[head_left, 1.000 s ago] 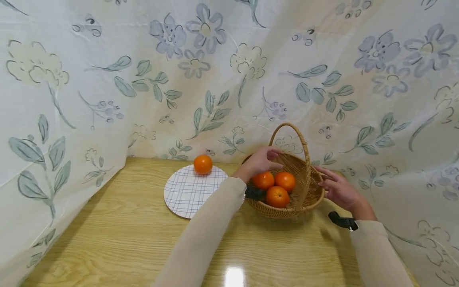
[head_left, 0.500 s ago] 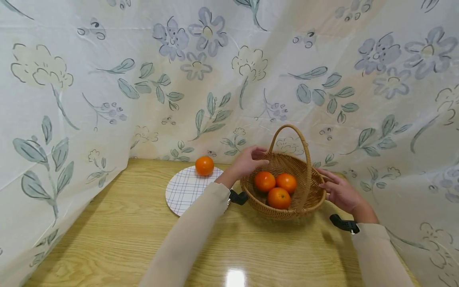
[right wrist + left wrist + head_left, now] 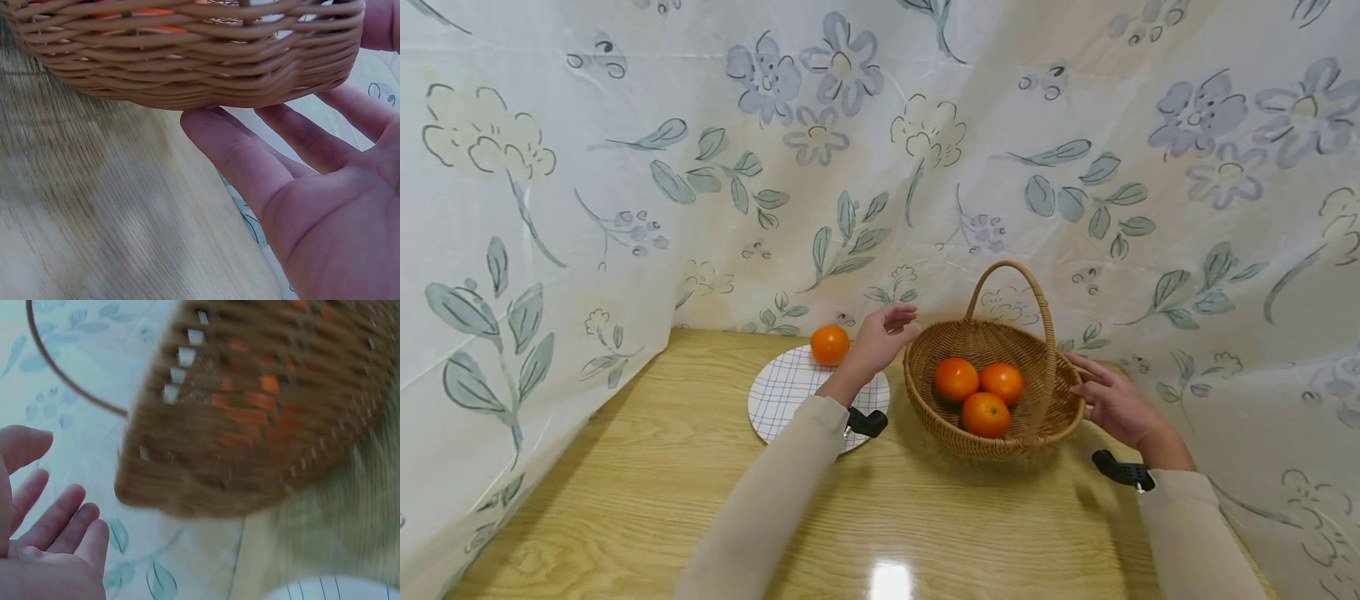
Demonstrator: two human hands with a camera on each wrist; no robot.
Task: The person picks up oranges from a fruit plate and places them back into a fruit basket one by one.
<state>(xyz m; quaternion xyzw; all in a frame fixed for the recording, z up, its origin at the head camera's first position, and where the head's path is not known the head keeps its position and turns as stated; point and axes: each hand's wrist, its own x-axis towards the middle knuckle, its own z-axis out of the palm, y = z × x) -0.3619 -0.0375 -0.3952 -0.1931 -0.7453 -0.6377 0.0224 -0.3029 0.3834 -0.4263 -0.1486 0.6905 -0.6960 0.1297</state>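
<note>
My left hand [image 3: 880,342] hovers between the checked plate [image 3: 782,400] and the wicker basket [image 3: 955,433], holding nothing. Its fingers are spread and loosely bent, apart from the basket's side in the left wrist view. Three oranges [image 3: 985,415] lie together inside the basket, under its tall arched handle. Another orange [image 3: 830,345] rests at the far edge of the flat round plate. My right hand [image 3: 1112,404] is at the basket's right side; in the right wrist view its extended thumb and fingers [image 3: 234,150] touch the woven wall.
A wooden table [image 3: 625,467] carries the plate and basket. Flowered cloth [image 3: 850,208] hangs close behind them and along both sides. A black wrist device [image 3: 867,422] sits on the left wrist, and a similar one [image 3: 1122,468] on the right.
My left hand has drawn back leftward from over the oranges, past the basket's left rim, to beside it. The right hand stays at the basket, and the oranges lie as before.
</note>
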